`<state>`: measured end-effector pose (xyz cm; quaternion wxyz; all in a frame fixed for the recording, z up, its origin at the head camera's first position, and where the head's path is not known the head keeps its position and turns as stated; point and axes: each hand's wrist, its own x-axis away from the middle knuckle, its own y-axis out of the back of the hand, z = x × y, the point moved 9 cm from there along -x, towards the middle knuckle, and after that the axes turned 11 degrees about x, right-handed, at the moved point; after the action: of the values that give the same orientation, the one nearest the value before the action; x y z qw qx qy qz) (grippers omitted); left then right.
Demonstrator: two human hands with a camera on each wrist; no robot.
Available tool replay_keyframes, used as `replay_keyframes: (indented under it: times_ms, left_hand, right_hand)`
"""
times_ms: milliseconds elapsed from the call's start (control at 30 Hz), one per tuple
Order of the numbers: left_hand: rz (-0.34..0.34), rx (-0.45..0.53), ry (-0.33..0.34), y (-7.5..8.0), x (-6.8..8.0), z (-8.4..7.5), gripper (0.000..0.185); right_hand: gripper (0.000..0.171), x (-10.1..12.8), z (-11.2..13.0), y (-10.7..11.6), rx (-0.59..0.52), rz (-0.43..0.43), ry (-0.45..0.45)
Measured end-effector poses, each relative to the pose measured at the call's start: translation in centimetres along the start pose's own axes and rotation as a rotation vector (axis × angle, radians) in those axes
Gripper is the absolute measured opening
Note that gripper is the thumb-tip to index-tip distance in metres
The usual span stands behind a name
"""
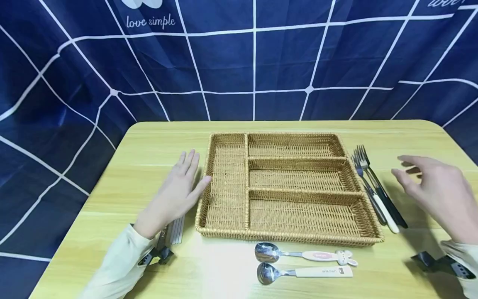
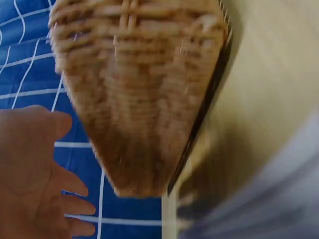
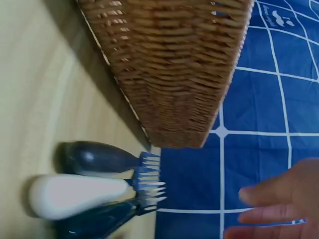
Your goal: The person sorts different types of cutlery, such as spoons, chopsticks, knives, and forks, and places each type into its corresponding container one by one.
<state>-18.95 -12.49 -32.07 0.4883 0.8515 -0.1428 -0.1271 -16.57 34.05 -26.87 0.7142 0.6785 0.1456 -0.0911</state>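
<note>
Left grip (image 1: pixel 175 191) spread wide, fingers straight, thumb out to the side, nothing held. Thumb tip right by the left edge of the woven tray (image 1: pixel 291 237); hard to tell whether touching or just over it. Right grip (image 1: pixel 444 191) partly open, fingers a little bent, a gap between thumb and fingers, nothing held. Up over the right part of the desk (image 1: pixel 149 178), apart from the tray.

Between right grip and tray, three forks close together: a dark fork (image 1: pixel 375 204) next to the tray, a white-handled fork (image 1: pixel 384 210) in the middle, a black fork (image 1: pixel 391 205) on the outside. Prongs toward the far edge, handles toward the near edge.

Flat on the desk, between both grips, the straw-brown tray, with one long part on the left and three wide parts in a stack on the right. Just in front of it, a bunny spoon (image 1: pixel 319 256), and nearer still, a plain white spoon (image 1: pixel 324 272). Round ends to the left, handles to the right.

Partly hidden by the left wrist, thin pale sticks (image 1: pixel 177 230) beside a dark thing (image 1: pixel 162 237) with tiny letters. At each wrist, a pale sleeve (image 1: pixel 119 261) and some black gear (image 1: pixel 165 254).

Behind and at the sides, blue cloth (image 1: pixel 280 62) with white lines.
</note>
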Motion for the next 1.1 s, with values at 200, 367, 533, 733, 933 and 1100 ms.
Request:
replay_keyframes:
  times_ms: [200, 367, 533, 733, 933, 1100]
  left_hand:
    - [0.018, 0.038, -0.057, -1.4, 0.3, -2.2, 0.071]
    - [0.011, 0.024, -0.008, -2.1, 0.8, -3.3, 0.072]
    - [0.022, 0.017, 0.009, -3.2, 0.8, -3.8, 0.07]
    - [0.013, 0.032, -0.016, -3.6, 0.8, -3.9, 0.07]
    - [0.018, 0.029, -0.04, -3.5, 0.7, -4.0, 0.07]
    - [0.009, 0.02, -0.038, -3.4, 0.6, -4.1, 0.07]
  right_hand:
    - [0.015, 1.0, 0.9, -1.9, 0.022, 0.089, 0.043]
    - [0.008, 1.6, 2.5, -3.6, 0.024, 0.229, 0.076]
    - [0.007, 2.0, 2.2, -3.7, 0.019, 0.262, 0.041]
    - [0.006, 2.2, 1.6, -4.3, 0.011, 0.302, 0.018]
    - [0.009, 2.1, -0.3, -4.9, 0.028, 0.314, -0.028]
    - [0.009, 1.8, -2.1, -5.7, 0.044, 0.393, -0.064]
